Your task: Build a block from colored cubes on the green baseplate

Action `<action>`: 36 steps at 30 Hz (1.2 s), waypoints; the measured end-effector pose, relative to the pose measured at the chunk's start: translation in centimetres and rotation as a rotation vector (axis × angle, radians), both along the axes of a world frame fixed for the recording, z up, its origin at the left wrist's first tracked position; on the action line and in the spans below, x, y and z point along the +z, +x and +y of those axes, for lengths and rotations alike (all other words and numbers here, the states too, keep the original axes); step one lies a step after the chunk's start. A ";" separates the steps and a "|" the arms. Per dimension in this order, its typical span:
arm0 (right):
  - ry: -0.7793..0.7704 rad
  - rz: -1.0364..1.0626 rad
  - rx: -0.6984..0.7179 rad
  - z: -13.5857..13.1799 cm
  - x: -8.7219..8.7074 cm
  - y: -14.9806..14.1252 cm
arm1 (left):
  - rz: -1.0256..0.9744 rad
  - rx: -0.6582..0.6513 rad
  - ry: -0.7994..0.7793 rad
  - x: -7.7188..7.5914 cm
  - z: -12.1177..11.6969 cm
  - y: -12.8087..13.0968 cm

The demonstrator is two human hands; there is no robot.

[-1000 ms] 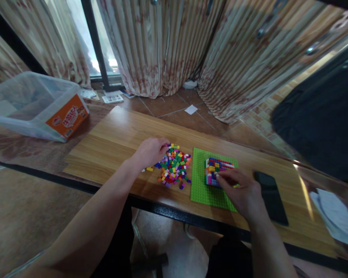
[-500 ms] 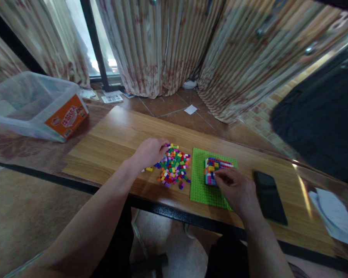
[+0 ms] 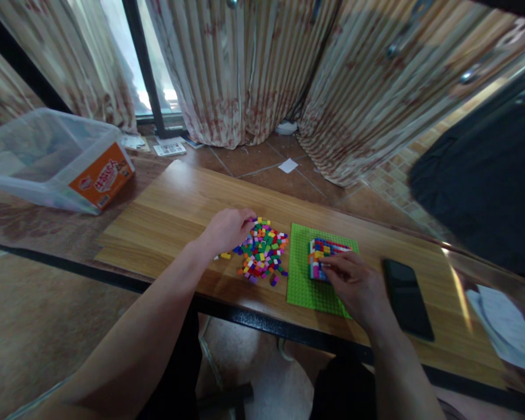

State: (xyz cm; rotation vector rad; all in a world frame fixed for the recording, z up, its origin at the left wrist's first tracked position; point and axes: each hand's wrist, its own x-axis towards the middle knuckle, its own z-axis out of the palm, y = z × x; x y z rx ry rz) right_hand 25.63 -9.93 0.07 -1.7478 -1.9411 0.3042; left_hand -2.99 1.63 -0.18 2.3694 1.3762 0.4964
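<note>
Just left of the right hand, at its fingertips, I see the multicoloured brick build standing on a green baseplate. That hand's thumb and forefinger come close together over the build's near side; something pale shows at their tips, too small for me to tell whether they are clamped on a brick. Farther left, I have the left hand with fingers bent at the far left edge of a loose brick pile; I cannot tell whether they grip anything. Nearer me, just below that hand, a yellow brick lies on the counter. Right of the right hand rests a dark phone.
</note>
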 end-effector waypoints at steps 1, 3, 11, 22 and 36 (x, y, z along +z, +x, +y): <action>-0.012 -0.015 0.006 0.0 0.0 0.1 | 0.000 0.000 -0.001 0.0 0.0 0.0; -0.033 -0.045 0.016 0.0 0.0 0.1 | 0.005 0.000 0.003 0.0 0.0 0.0; -0.018 -0.121 0.057 0.1 0.1 0.1 | 0.001 -0.002 -0.006 0.1 0.0 0.0; 0.019 -0.140 0.078 0.3 0.2 -0.5 | 0.005 -0.008 -0.014 0.1 0.0 0.0; 0.051 -0.083 0.078 0.2 0.5 -0.4 | 0.007 -0.007 -0.009 0.2 -0.1 0.0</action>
